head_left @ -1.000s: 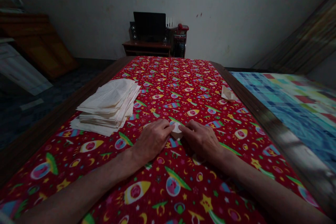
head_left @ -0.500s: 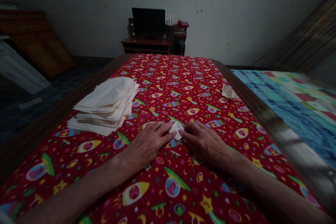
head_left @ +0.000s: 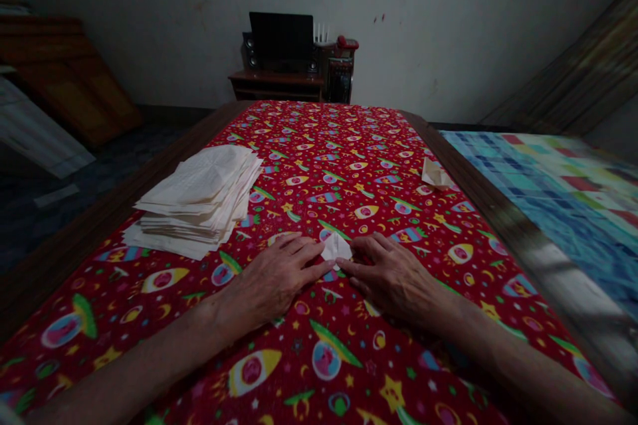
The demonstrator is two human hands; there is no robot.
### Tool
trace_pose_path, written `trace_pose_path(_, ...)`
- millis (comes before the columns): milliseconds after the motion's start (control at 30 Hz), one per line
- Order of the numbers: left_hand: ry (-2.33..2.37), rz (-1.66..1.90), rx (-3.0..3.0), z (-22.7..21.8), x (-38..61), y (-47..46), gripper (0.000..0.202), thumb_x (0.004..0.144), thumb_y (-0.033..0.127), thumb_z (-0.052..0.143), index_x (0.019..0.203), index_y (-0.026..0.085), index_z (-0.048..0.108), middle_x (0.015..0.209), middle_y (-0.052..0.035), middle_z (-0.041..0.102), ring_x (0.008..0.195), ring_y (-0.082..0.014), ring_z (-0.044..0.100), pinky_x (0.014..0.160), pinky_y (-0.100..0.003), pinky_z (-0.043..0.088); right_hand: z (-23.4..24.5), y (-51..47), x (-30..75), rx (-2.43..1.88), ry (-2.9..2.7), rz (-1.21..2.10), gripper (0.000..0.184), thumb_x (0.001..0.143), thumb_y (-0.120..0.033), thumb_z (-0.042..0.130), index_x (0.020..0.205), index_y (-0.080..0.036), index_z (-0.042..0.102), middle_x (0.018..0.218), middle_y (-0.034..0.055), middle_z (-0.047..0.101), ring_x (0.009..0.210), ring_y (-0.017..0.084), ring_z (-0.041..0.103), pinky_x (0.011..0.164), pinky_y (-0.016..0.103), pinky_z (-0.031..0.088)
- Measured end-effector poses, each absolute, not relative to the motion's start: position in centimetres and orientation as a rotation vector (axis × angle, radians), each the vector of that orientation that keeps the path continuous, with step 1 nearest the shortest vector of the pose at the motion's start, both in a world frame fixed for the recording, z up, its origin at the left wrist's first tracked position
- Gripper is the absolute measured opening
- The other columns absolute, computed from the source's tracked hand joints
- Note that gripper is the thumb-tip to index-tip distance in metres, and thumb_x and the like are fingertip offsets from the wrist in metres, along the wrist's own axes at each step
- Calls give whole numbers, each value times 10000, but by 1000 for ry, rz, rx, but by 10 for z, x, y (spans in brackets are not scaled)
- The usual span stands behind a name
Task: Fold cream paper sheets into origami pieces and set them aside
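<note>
A small folded white paper [head_left: 337, 248] lies on the red patterned tablecloth [head_left: 349, 166] in front of me. My left hand [head_left: 279, 273] rests palm down to its left, fingertips pressing the paper's left edge. Opposite it, my right hand [head_left: 390, 274] lies flat with its fingertips on the paper's right edge. Both hands have their fingers stretched out and close together over the paper.
A stack of white paper sheets [head_left: 199, 199] sits at the left of the table. Another folded paper piece [head_left: 435, 174] lies near the right edge. A colourful checked bedspread [head_left: 548, 199] is to the right. A dark monitor on a small desk [head_left: 282, 56] stands against the far wall.
My hands have shifted slightly; more of the small paper shows between the fingertips than a second ago. The view has tilted a little.
</note>
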State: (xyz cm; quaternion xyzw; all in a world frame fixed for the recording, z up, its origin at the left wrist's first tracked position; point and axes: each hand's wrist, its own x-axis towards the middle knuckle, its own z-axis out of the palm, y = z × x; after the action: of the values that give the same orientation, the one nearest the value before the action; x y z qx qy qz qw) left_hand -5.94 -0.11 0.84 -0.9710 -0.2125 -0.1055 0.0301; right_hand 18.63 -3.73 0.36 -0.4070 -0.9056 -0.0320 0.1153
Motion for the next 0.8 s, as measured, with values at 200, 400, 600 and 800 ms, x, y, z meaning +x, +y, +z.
trace_pose_path(200,-687,-287,-2958,11,-57,0,346,933,187,428,1262,263,502,1233,-44,557,1144,-210,479,1045,-426,304,3,-35,184,-1237,-2584,-85,258,932,-286,461,1131,-291,626,986,77,564,853,179,486,680,296,394)
trace_pose_path(400,-785,-221,-2964,10,-50,3,410,870,119,470,1278,153,478,1155,-74,577,1108,-221,483,1016,-376,350,0,-29,178,-1316,-2530,-202,220,927,-275,472,1072,-224,629,902,65,564,767,169,458,617,285,348)
trace_pose_path(600,-803,-210,-2957,9,-48,3,394,858,98,458,1248,132,495,1158,-88,568,1097,-228,488,966,-370,399,-3,-30,179,-1306,-2532,-195,219,930,-257,459,1069,-207,620,928,80,572,806,181,476,636,290,370)
trace_pose_path(800,-816,-237,-2962,8,-53,1,422,847,87,458,1267,124,479,1171,-105,568,1120,-229,491,968,-387,409,-2,-32,182,-1240,-2503,-143,217,936,-223,439,1030,-185,631,924,88,584,816,178,500,645,289,398)
